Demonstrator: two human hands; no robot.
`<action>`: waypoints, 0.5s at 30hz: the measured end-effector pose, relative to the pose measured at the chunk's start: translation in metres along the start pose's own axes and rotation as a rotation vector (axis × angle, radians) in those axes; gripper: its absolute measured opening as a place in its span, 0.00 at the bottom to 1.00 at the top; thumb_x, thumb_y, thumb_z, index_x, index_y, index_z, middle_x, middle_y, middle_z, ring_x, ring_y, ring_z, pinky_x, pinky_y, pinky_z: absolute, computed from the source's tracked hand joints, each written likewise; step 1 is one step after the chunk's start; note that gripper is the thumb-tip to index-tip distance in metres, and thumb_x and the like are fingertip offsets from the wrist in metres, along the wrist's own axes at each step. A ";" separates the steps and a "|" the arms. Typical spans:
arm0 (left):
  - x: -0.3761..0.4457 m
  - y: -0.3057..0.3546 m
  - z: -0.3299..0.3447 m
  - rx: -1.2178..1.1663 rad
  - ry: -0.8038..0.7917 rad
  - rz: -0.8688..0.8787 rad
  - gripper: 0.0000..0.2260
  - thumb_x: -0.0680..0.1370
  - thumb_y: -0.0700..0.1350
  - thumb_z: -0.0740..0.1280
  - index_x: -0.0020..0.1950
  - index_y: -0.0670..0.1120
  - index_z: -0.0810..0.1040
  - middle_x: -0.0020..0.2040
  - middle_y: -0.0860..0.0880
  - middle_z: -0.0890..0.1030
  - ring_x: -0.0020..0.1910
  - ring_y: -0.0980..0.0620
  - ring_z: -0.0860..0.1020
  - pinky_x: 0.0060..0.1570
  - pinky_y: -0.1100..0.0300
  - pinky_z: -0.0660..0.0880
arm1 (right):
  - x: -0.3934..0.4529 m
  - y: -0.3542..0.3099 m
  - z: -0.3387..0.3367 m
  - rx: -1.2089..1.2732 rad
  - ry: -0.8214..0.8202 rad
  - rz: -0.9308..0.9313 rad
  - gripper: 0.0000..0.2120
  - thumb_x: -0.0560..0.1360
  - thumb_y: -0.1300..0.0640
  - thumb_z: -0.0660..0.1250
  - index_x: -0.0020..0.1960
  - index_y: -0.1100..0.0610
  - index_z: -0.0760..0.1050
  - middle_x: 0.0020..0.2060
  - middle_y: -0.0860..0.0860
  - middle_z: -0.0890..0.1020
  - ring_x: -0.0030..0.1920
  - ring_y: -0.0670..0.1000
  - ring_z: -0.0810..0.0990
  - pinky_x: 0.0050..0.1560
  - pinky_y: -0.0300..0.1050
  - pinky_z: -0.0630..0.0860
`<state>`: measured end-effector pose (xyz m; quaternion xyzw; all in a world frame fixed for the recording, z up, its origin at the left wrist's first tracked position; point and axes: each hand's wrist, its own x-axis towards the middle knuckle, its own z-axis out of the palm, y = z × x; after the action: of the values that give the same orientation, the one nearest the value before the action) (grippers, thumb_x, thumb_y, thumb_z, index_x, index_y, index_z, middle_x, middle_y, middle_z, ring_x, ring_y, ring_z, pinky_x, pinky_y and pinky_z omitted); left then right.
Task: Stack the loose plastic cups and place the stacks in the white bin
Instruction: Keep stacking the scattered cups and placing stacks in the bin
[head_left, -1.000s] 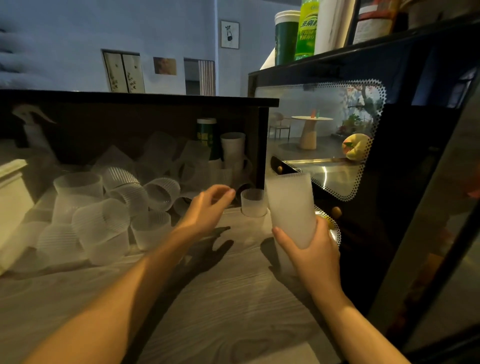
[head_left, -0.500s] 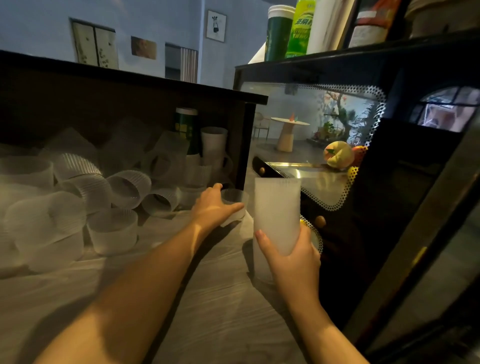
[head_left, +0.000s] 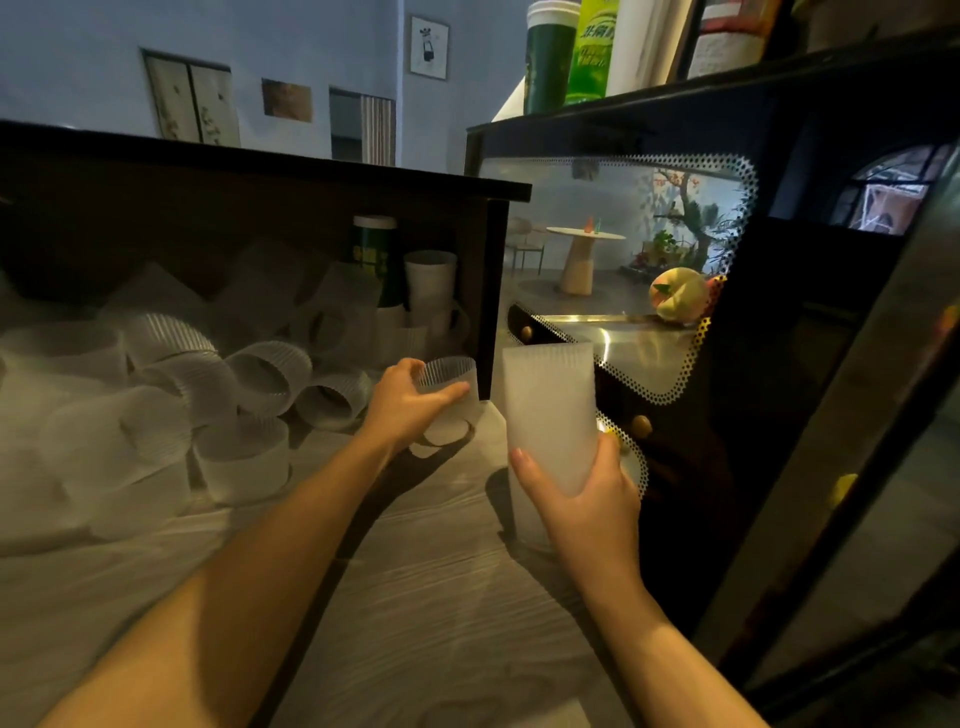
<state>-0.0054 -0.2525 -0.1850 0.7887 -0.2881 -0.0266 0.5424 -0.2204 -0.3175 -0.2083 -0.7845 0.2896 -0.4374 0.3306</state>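
My right hand (head_left: 584, 499) grips a tall stack of frosted ribbed plastic cups (head_left: 548, 410), held upright just above the wooden tabletop (head_left: 415, 597). My left hand (head_left: 405, 405) is closed around a single loose cup (head_left: 449, 400), tilted and lifted slightly off the table, just left of the stack. A heap of loose translucent cups (head_left: 208, 379) lies on its sides and upright across the left of the table. The white bin is not in view.
A dark shelf unit (head_left: 488, 291) backs the cup heap, with a green canister (head_left: 374, 254) and an upright cup stack (head_left: 430, 283) inside. A black glass-fronted cabinet (head_left: 779, 338) stands close on the right, bottles on top.
My left hand reached forward to the single cup by the shelf post, closed on it and tilted it up. The right hand kept the stack, shifting slightly.
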 end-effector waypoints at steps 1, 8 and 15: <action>-0.004 0.002 -0.006 -0.061 0.030 0.003 0.33 0.73 0.57 0.73 0.73 0.47 0.66 0.66 0.48 0.72 0.60 0.50 0.73 0.57 0.54 0.76 | -0.001 -0.001 0.000 0.006 -0.006 -0.002 0.40 0.60 0.24 0.64 0.62 0.47 0.64 0.53 0.44 0.71 0.51 0.45 0.75 0.43 0.45 0.80; -0.024 0.034 -0.053 -0.471 0.043 0.052 0.28 0.78 0.56 0.66 0.75 0.48 0.63 0.66 0.47 0.72 0.58 0.52 0.75 0.51 0.58 0.77 | -0.003 -0.004 -0.002 0.008 -0.032 -0.027 0.40 0.60 0.24 0.65 0.63 0.48 0.64 0.53 0.44 0.71 0.52 0.46 0.74 0.43 0.45 0.78; -0.052 0.068 -0.072 -0.468 -0.061 0.217 0.32 0.72 0.62 0.65 0.72 0.48 0.68 0.65 0.46 0.75 0.61 0.49 0.77 0.53 0.55 0.79 | -0.009 -0.009 -0.005 0.011 -0.086 -0.068 0.40 0.62 0.29 0.67 0.65 0.51 0.64 0.54 0.47 0.71 0.52 0.48 0.74 0.42 0.41 0.74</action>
<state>-0.0525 -0.1831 -0.1098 0.6049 -0.3734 -0.0580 0.7009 -0.2271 -0.3065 -0.2040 -0.8101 0.2457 -0.4162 0.3319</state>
